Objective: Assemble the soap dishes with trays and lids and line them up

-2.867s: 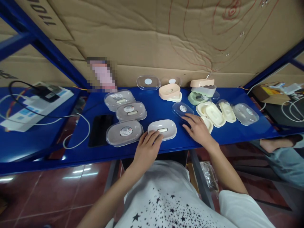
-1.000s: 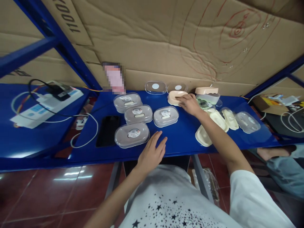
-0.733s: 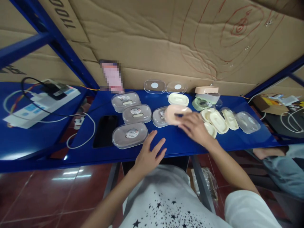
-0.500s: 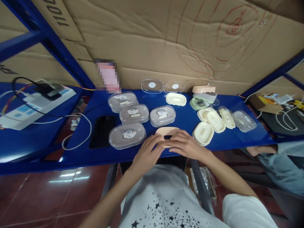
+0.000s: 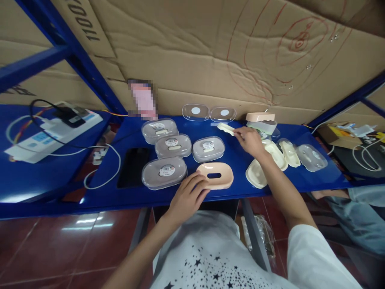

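At far left, a white power strip (image 5: 57,134) sits beside the blue bench (image 5: 237,158), where four gray dishes (image 5: 173,146) rest under clear covers. The person's left hand (image 5: 186,194), fingers parted, touches the left end of a peach dish (image 5: 226,175) at the bench's near edge; half a second ago both hands were on it. Behind, two clear lids (image 5: 195,113) lean against cardboard (image 5: 186,60). The right hand (image 5: 252,140) has since left the dish for the rear of the bench, thumb and fingers pinching the end of a cream insert (image 5: 226,128), which lay flat there and now tilts. Farther right, more cream inserts (image 5: 256,173) lie near a clear cover (image 5: 313,157).
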Demonstrator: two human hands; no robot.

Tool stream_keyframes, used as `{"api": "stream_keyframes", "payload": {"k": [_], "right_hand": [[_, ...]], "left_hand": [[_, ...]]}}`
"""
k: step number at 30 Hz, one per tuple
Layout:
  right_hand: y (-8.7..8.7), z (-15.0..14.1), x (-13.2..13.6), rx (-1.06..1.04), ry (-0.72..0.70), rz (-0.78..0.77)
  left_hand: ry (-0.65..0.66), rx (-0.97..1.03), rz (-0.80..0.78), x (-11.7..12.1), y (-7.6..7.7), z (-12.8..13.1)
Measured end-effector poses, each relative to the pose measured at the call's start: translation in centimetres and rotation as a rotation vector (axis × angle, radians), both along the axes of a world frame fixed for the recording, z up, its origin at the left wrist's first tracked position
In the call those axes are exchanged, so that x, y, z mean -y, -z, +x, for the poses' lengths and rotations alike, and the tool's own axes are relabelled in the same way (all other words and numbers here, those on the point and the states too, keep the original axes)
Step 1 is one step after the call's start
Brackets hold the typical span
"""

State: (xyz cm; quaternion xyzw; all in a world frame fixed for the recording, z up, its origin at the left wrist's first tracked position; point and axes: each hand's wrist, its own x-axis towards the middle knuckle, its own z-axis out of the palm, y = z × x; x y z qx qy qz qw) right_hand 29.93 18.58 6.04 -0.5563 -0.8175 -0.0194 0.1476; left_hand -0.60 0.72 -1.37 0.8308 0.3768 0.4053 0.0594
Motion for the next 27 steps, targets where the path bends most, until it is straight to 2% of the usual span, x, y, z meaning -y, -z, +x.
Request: {"api": "stream_keyframes", "payload": {"k": [2,4,7,9,13,15,17,19,21,23,25,27], "right_hand": [[-0.3,0.7,4.4,-0.143,-0.008,0.086],[0.0,0.9,9.6,-0.221,-0.041,0.136],[2.0,0.1,16.3,-0.211,-0.161,0.134],[3.6,-1.1,18.8,-0.219,-0.250,0.093],[6.1,-2.5,19.6,-0.320,-0.361,0.015],[6.6,-2.2,19.4,-0.419,-0.290,0.027],[6.6,-1.6,19.3,-0.529,-0.157,0.094],[6.2,-1.1,19.2,-0.542,-0.118,0.123],[5.6,-1.0,18.9,-0.432,-0.230,0.020],[4.9,-1.2,18.2,-0.328,-0.342,-0.163],[4.5,-1.4,17.4,-0.316,-0.368,-0.281],[4.5,-1.4,16.9,-0.319,-0.360,-0.301]], "left_hand": [[-0.019,0.156,0.008,0.2,0.1,-0.3],[-0.048,0.312,0.032,0.3,0.3,-0.5],[-0.063,0.433,0.081,0.4,0.6,-0.7],[-0.061,0.403,0.083,0.4,0.5,-0.5],[-0.049,0.151,0.033,0.5,-0.4,0.0],[-0.050,-0.002,0.023,0.8,-0.9,0.2],[-0.066,-0.110,0.047,1.3,-1.3,0.3],[-0.067,-0.175,0.088,1.8,-1.6,0.6],[-0.053,-0.229,0.102,2.3,-1.9,1.0],[-0.052,-0.267,0.083,2.9,-2.1,1.6],[-0.077,-0.288,0.069,3.3,-2.2,2.1],[-0.095,-0.308,0.066,3.5,-2.2,2.4]]}}
